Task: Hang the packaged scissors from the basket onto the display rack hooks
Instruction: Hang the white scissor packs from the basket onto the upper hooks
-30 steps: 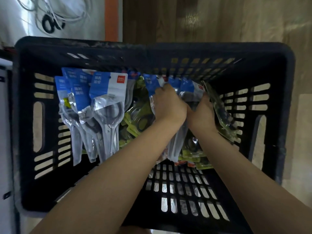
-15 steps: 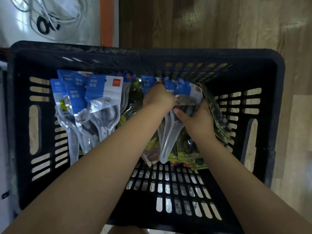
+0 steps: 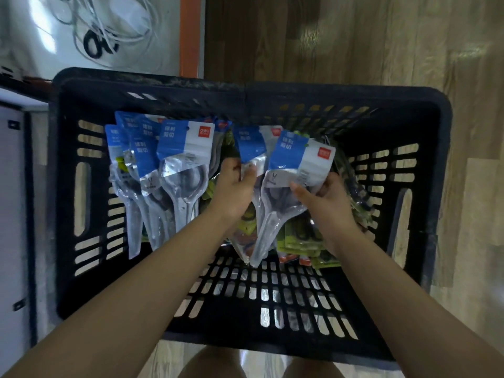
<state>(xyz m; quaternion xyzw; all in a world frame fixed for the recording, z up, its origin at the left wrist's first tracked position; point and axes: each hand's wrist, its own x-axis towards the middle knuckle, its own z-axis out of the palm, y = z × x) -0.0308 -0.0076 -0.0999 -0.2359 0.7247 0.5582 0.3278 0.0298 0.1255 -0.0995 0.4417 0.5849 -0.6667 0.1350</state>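
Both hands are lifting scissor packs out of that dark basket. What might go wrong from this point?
The left hand and right hand each hold a slippery clear scissors pack partway down, so one could slide free and fall back into the basket. The packs overlap; pulling one may drag its neighbour along. The loose stack of packs leaning on the left might topple if bumped.

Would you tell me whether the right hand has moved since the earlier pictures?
Yes: the right hand has drawn back from the basket's far wall, holding a scissors pack.
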